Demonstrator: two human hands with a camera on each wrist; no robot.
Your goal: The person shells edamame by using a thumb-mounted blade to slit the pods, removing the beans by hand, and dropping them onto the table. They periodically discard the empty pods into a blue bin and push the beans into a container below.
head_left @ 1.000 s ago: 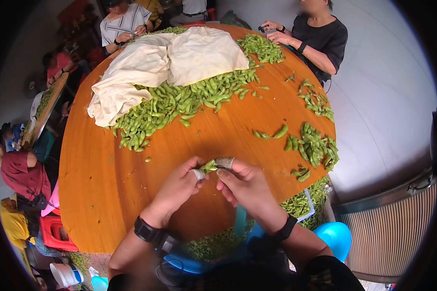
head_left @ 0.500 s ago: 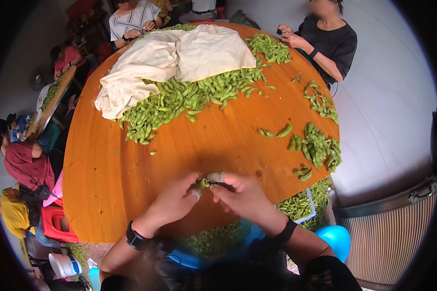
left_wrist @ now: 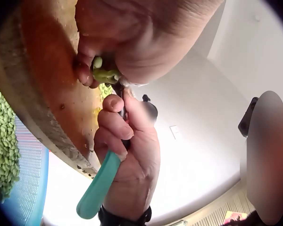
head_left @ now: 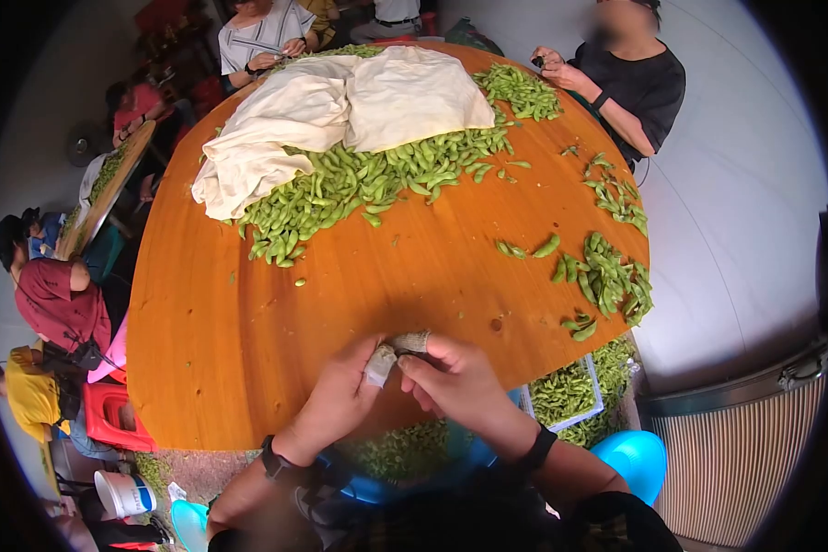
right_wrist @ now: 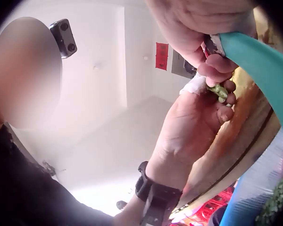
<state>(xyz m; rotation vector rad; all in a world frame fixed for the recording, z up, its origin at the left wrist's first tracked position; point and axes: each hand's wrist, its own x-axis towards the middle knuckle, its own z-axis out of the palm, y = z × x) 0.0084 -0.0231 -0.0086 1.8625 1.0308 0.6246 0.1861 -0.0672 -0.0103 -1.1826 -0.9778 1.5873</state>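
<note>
In the left wrist view the left hand (left_wrist: 146, 37) pinches a green pod (left_wrist: 105, 75), with a pale bean showing at its end. White wrapping covers the left thumb (head_left: 379, 365). My right hand (head_left: 460, 379) curls round a tool with a teal handle (left_wrist: 100, 186); its dark front end meets the pod. A grey-beige sleeve (head_left: 411, 341) covers one right finger. Both hands meet above the near table edge, over a blue basin (head_left: 363, 488) of shelled beans.
Across the round table (head_left: 340, 285) lies a heap of pods (head_left: 317, 198), partly under white cloth (head_left: 414, 101). Loose pods (head_left: 607, 276) sit at the right edge. Below stand a tray of pods (head_left: 561, 396) and a blue stool (head_left: 633, 460). People sit around.
The pod was visible between both hands in the head view and is now mostly hidden by the fingers. The view has shifted, so the table appears slightly further right.
</note>
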